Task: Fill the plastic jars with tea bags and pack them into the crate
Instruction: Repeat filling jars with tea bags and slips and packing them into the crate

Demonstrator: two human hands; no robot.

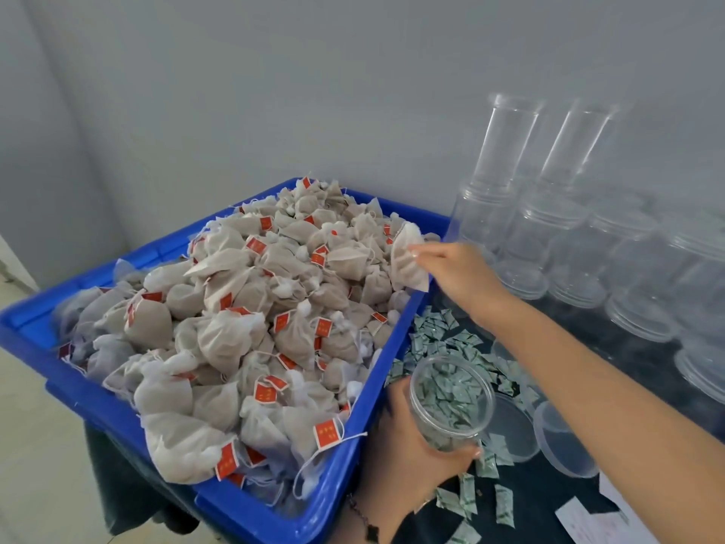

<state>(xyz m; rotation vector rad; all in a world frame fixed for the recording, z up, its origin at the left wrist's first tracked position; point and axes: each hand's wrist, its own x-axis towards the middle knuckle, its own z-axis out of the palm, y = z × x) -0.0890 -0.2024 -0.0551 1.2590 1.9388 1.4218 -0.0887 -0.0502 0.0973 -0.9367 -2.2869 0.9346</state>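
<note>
Clear plastic jar (451, 402), mouth tilted up, gripped in left hand (408, 437), sits below & nearer vs right hand (459, 272) pinching a tea bag (408, 261).

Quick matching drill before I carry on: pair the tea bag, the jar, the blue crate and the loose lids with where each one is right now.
1. tea bag
2. jar
3. blue crate
4. loose lids

A. heaped with tea bags
B. held in the left hand
C. lying on the dark table
D. pinched by the right hand

Pairs: 1-D, 2-B, 3-A, 4-C
</note>
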